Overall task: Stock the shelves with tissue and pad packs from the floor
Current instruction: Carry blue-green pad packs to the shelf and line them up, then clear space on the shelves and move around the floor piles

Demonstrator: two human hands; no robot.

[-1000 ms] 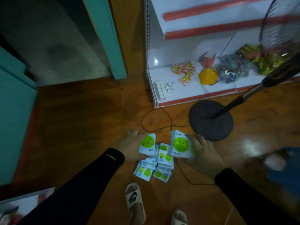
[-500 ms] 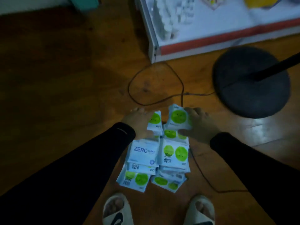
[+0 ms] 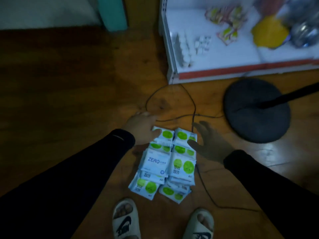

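Packs of white wrapping with green dots lie heaped in two rows on the wooden floor, and you can place everything else from that heap. At its far-left corner your left hand rests with the thumb touching the farthest left pack; how the other fingers lie you cannot tell. At the far-right corner your right hand spreads its fingers wide beside the farthest right pack, thumb against its edge. Beyond the heap a dark cable loops across the boards. Farther back and to the right stands the white bottom shelf, and right of the heap sits a round black fan base. Nearest you, your two sandals point at the heap.
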